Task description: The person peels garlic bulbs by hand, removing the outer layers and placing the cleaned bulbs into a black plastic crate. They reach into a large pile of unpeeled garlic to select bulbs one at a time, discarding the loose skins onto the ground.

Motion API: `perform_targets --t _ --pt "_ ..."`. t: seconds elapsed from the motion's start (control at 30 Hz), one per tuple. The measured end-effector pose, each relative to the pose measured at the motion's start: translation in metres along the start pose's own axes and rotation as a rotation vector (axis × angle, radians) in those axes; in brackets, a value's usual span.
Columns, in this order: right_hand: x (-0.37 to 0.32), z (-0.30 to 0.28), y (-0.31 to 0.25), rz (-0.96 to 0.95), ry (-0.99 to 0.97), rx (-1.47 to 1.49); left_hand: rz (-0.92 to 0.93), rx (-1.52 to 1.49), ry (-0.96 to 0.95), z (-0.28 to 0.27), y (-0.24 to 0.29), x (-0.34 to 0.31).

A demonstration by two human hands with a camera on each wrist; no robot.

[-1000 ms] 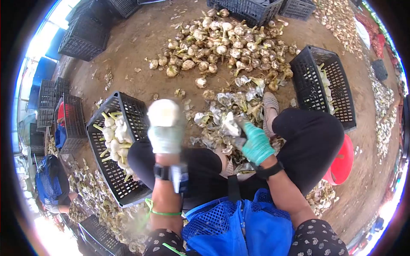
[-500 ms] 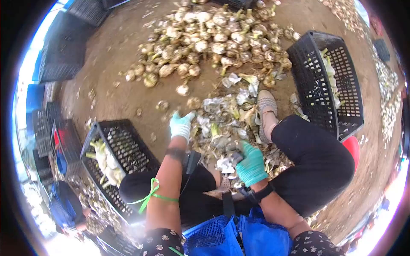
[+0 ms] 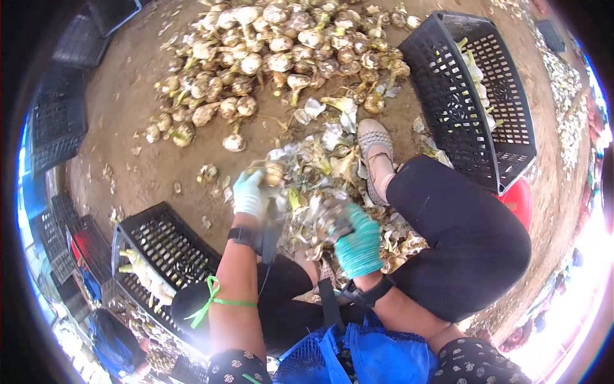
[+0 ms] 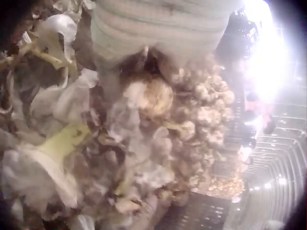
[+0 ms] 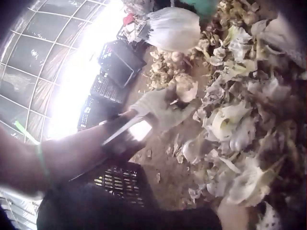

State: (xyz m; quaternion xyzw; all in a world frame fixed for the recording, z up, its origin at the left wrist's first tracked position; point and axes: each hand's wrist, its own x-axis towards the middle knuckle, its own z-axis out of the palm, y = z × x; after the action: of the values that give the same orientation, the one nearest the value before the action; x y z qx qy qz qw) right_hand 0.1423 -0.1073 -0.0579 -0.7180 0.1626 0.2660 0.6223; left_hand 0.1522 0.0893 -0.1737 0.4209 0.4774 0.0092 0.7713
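Note:
My left hand (image 3: 248, 195), in a pale glove, grips a brownish unpeeled garlic bulb (image 3: 274, 173) just above the littered floor. The same garlic bulb (image 4: 156, 98) shows below the glove in the left wrist view, and at the fingertips in the right wrist view. To its right, my right hand (image 3: 359, 246) wears a green glove and holds blurred papery garlic skin (image 3: 331, 217) over the peelings. That garlic skin (image 5: 173, 29) looks white and ribbed in the right wrist view. Something dark lies at the right fingertips; I cannot tell what it is.
A heap of unpeeled garlic (image 3: 281, 57) lies ahead. Loose peelings (image 3: 320, 160) cover the floor between the feet. Black crates holding white trimmed garlic stand on the left (image 3: 169, 237) and right (image 3: 448, 96). A red bucket (image 3: 517, 201) sits behind the right knee.
My left hand first held a white bulb near the left crate, then was empty with fingers spread over the floor, and now grips an unpeeled bulb. The right hand stays over the peelings.

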Motion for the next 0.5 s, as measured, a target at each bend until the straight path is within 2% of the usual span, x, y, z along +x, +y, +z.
perform_targets --t 0.07,0.13,0.17,0.2,0.23,0.27,0.33,0.4,0.43,0.47,0.5 --pt "0.007 0.000 -0.004 0.192 -0.028 0.770 -0.121 0.033 -0.210 0.007 0.015 -0.032" --pt "0.002 0.002 -0.005 0.135 0.021 0.771 -0.139 0.114 -0.303 0.024 0.030 -0.075" --pt "-0.007 0.000 -0.004 -0.150 0.015 0.322 -0.209 0.216 -0.375 0.029 0.042 -0.106" --pt "-0.009 -0.001 -0.002 -0.436 0.010 -0.135 0.191 0.581 -0.664 0.026 0.043 -0.116" --pt "-0.003 -0.001 0.012 -0.130 -0.153 0.396 0.174 0.617 -0.661 0.027 0.043 -0.133" --pt "-0.004 0.000 0.007 -0.500 0.015 -0.271 0.156 0.653 -0.655 0.037 0.053 -0.157" --pt "-0.018 -0.003 -0.006 -0.637 0.057 -0.412 0.184 0.723 -0.640 0.036 0.049 -0.174" --pt "-0.030 -0.007 -0.012 -0.638 -0.003 -0.438 0.916 1.249 -0.406 0.036 0.046 -0.198" --pt "-0.036 -0.007 -0.014 -0.627 -0.058 -0.460 0.850 1.201 -0.431 0.030 0.039 -0.202" --pt "-0.040 -0.009 -0.019 -0.638 -0.063 -0.459 0.859 1.199 -0.422 0.028 0.039 -0.207" --pt "-0.043 -0.011 -0.024 -0.587 -0.129 -0.574 0.715 1.148 -0.464 0.025 0.038 -0.212"
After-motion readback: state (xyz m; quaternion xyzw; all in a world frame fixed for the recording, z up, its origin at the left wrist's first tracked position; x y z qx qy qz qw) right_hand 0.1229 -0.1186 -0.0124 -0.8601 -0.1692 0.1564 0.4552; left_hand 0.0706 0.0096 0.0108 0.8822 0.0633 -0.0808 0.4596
